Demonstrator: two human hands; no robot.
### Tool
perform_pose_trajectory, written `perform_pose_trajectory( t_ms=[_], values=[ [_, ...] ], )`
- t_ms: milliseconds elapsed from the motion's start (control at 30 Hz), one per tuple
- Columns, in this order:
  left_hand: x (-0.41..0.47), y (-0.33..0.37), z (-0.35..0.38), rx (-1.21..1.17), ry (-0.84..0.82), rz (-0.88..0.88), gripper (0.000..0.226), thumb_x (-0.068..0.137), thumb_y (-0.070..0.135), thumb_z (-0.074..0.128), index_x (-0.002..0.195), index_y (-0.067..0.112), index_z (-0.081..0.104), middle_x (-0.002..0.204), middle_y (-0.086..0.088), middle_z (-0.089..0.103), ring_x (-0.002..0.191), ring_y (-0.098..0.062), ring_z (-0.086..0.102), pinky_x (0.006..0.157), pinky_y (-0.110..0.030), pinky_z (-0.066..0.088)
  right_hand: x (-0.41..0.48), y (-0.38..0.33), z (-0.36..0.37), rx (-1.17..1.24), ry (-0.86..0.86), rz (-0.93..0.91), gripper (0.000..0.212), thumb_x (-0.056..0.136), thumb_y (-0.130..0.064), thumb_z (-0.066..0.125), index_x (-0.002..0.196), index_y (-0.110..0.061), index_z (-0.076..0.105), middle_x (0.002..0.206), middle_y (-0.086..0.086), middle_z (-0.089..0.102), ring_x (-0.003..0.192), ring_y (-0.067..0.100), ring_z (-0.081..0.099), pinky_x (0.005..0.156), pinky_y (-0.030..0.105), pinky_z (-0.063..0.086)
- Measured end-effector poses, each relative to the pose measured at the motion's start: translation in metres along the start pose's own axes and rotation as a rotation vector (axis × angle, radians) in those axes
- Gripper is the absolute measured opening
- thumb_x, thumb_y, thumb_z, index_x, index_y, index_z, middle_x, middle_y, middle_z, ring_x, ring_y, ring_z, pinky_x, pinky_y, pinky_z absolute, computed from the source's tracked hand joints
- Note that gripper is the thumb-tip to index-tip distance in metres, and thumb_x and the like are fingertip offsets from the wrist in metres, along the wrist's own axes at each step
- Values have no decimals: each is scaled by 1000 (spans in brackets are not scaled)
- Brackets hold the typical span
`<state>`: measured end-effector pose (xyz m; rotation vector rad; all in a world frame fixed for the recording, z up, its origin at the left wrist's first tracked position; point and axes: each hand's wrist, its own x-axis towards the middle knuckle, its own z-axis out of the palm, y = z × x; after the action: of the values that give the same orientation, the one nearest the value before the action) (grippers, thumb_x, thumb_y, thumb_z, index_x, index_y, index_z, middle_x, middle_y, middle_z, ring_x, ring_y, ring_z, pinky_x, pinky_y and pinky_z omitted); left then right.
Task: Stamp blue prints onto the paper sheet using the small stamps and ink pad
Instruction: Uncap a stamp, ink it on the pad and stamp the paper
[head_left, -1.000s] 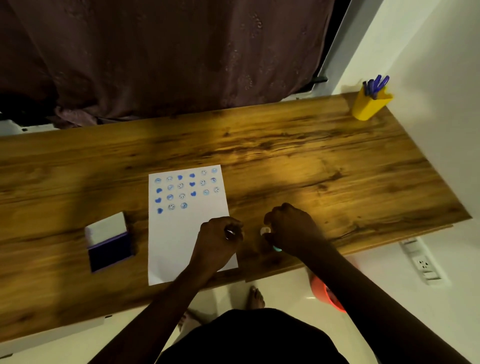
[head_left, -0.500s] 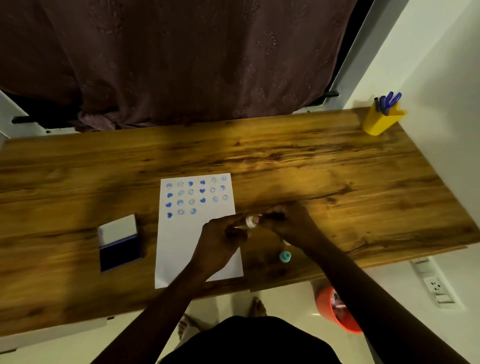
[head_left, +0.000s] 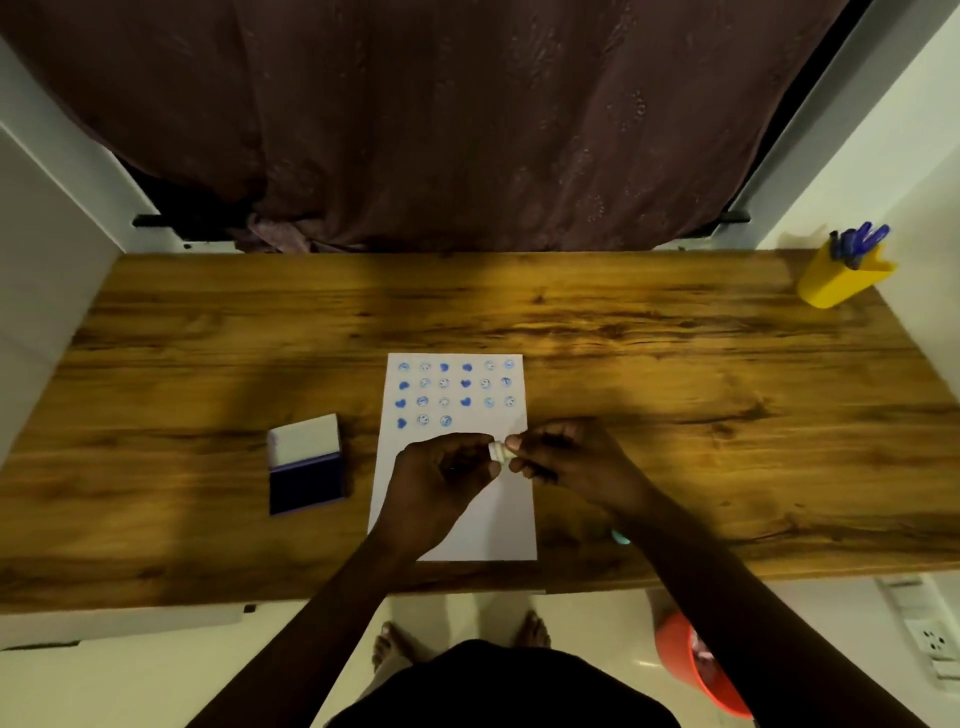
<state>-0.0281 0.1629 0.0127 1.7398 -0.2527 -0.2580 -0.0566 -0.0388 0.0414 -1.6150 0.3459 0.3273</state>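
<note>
**Both hands on one little white stamp, right over the sheet**

So the paper sheet (head_left: 457, 499) lies flat on the wooden desk (head_left: 649, 364), and I'll use it as the landmark for everything. Its far end carries rows of blue prints (head_left: 454, 392), a mix of hearts and round smiley faces; the near half is bare white.

Above the middle of the sheet, the left hand (head_left: 441, 486) and the right hand (head_left: 566, 460) meet fingertip to fingertip, both pinching the same small white stamp (head_left: 501, 451). The stamp lies sideways between them and looks lifted off the paper, though I can't tell for sure. Both hands are closed on it.

Left of the sheet, close by but not touching, sits the ink pad (head_left: 305, 465) with its lid flipped open: white lid on the far side, dark blue pad on the near side.

Just off the sheet's near right corner, a small teal stamp (head_left: 621, 537) peeks out from under the right forearm, mostly hidden.

Way off to the sheet's far right, at the desk's corner, stands a yellow pen holder (head_left: 841, 278) with blue pens (head_left: 860, 241) in it.
</note>
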Motion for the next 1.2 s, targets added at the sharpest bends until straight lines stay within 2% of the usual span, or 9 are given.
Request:
perform_pose_trajectory(
  t_ms=[100, 233, 333, 433, 533, 667, 867, 1100, 1200],
  values=[
    [-5, -2, -16, 60, 32, 9, 61, 83, 9, 84, 107, 62, 64, 109, 36, 72, 109, 8, 68, 92, -12, 54, 6, -2, 15, 43, -39, -39, 23, 88, -19, 77, 110, -11, 75, 92, 4, 80, 79, 13, 76, 67, 18, 56],
    [-12, -10, -46, 73, 73, -20, 47, 87, 18, 81, 131, 28, 66, 130, 12, 71, 121, -2, 66, 100, -22, 55, 19, -14, 45, -36, -67, -94, 31, 86, -9, 79, 116, -8, 74, 108, 4, 78, 97, 19, 76, 76, 28, 62],
    [-18, -15, -73, 79, 132, -78, 33, 88, 23, 80, 121, 27, 74, 121, 12, 76, 114, -3, 71, 98, -29, 58, 30, -23, 67, -192, -33, -135, 33, 80, -9, 84, 113, -12, 77, 115, -3, 76, 107, 12, 72, 86, 31, 62],
    [-28, -22, -101, 46, 212, -161, 28, 86, 19, 82, 94, 45, 76, 99, 19, 80, 101, -2, 75, 91, -27, 59, 42, -28, 90, -297, -31, -188, 30, 80, -19, 85, 109, -19, 79, 111, -10, 77, 102, 3, 72, 81, 19, 59],
    [-41, -31, -134, 69, 273, -197, 21, 85, 21, 82, 98, 36, 74, 97, 19, 79, 97, 8, 72, 89, -22, 57, 52, -29, 117, -436, -37, -243, 29, 80, -32, 85, 107, -26, 78, 104, -14, 76, 94, -1, 71, 75, 7, 51],
    [-59, -40, -175, 92, 316, -207, 30, 88, 24, 80, 117, 20, 74, 115, 2, 79, 104, -6, 75, 92, -32, 61, 65, -23, 156, -658, -78, -319, 30, 86, -36, 78, 113, -23, 75, 108, -6, 77, 97, 6, 70, 82, 17, 54],
    [-81, -52, -217, 55, 400, -238, 15, 88, 20, 80, 103, 19, 78, 96, 6, 82, 91, -6, 78, 80, -30, 63, 80, -16, 203, -1036, -170, -435, 32, 100, -32, 60, 127, -15, 63, 130, 8, 68, 119, 26, 66, 99, 35, 53],
    [-85, -64, -237, -3, 385, -190, 15, 89, 18, 80, 100, 27, 78, 99, 8, 81, 93, -9, 78, 75, -18, 59, 92, -11, 229, -1301, -226, -478, 28, 100, -25, 60, 122, -8, 64, 118, 11, 71, 106, 23, 70, 91, 29, 54],
    [-82, -66, -238, -27, 364, -178, 17, 89, 16, 79, 100, 29, 77, 99, 6, 82, 95, -11, 78, 79, -24, 61, 95, -11, 232, -1323, -215, -477, 27, 99, -24, 61, 120, -7, 65, 117, 12, 71, 104, 24, 70, 91, 30, 55]
  ],
)
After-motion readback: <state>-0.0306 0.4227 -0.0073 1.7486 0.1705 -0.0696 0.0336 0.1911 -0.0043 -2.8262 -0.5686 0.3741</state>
